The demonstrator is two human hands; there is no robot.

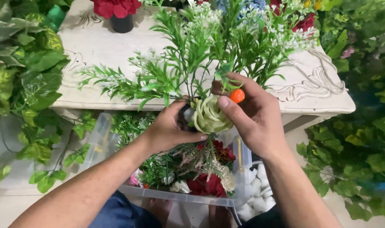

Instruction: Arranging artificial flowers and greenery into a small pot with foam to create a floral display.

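The person's left hand [169,128] is curled around the base of a bundle of artificial green sprigs [188,59], fingers closed on the stems just below a pale cream-green fabric rose [209,115], so the bundle stands upright in that grip. The right hand [253,114] comes in from the other side: its thumb presses against the top edge of the rose while the fingers wrap behind the stems, and a small orange berry [237,95] shows just above the thumb, close against the fingers (whether it is pinched or merely sits on a stem there I cannot tell). The whole bunch is held in the air between the two hands, in front of the edge of a whitewashed table [95,55] with carved scrollwork. Directly beneath the hands sits a clear plastic bin [239,196] packed with more faux flowers, among them dark red roses [209,185], a white bloom and feathery pinkish sprays. White pebbles [258,194] lie on the floor just beside the bin's right end. On the far side of the table stands a black pot [122,23] holding red blossoms, and leafy green vines [27,84] crowd in on the left and right sides of the scene. The person's bare toes peek out under the bin's near wall.
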